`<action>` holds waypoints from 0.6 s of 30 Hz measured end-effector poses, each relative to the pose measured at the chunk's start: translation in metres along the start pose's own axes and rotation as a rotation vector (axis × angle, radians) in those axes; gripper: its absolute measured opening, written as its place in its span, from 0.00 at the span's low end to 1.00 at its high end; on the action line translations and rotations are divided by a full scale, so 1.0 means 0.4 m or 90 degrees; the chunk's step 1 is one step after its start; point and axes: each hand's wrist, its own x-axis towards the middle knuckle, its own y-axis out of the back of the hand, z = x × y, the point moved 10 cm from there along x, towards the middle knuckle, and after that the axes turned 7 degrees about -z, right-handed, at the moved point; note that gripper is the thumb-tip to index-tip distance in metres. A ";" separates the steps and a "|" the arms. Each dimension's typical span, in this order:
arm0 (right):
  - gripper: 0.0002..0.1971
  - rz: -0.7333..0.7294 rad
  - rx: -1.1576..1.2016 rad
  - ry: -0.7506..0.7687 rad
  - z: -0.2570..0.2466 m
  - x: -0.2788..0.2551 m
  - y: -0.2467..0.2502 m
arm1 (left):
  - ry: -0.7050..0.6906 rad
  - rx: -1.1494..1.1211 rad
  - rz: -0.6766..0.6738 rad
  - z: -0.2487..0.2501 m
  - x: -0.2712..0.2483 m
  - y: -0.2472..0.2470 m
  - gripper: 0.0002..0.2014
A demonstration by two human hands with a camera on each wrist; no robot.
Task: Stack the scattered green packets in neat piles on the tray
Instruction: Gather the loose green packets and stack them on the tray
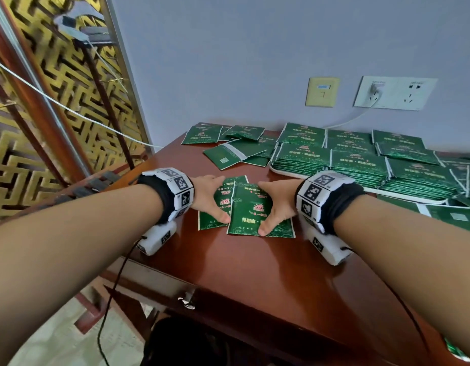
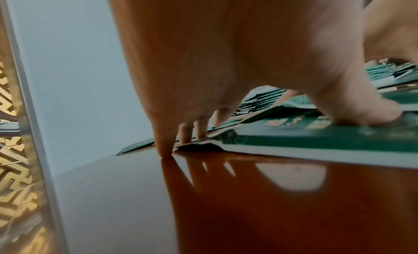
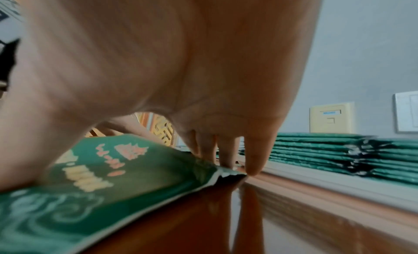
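Green packets (image 1: 251, 210) lie overlapped on the table (image 1: 255, 273), long axis running away from the person, the lower one fanned slightly leftward. On either side, the left hand (image 1: 206, 199) and right hand (image 1: 277, 204) flank them: straight fingers (image 2: 164, 147) stand against the side edges, thumbs pressing on top. Neat stacks (image 1: 360, 165) fill the tray (image 1: 289, 174) just beyond, to the right.

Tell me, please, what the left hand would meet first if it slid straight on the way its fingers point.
The left hand touches the gathered packets. Beyond them, it would probably reach the loose packets beside the tray first; depth is unclear.
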 end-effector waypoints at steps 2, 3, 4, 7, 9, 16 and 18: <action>0.57 0.025 0.005 0.016 0.002 0.006 0.014 | -0.002 0.027 0.008 0.004 0.002 0.008 0.59; 0.53 0.038 0.006 0.023 0.003 0.005 0.020 | -0.003 0.033 0.012 0.006 0.004 0.011 0.59; 0.50 0.053 0.004 0.026 0.003 0.002 0.027 | -0.006 0.035 0.014 0.006 0.001 0.014 0.58; 0.38 0.134 -0.025 0.020 0.004 -0.018 0.066 | -0.033 0.037 0.037 0.009 -0.013 0.034 0.49; 0.29 0.173 -0.026 0.017 0.008 -0.032 0.092 | -0.054 0.046 0.067 0.011 -0.030 0.055 0.32; 0.15 0.133 0.154 0.007 0.060 -0.078 0.132 | -0.062 -0.082 0.116 -0.049 -0.075 0.111 0.10; 0.14 0.080 0.173 -0.004 0.065 -0.082 0.119 | -0.072 -0.159 0.097 -0.057 -0.081 0.106 0.11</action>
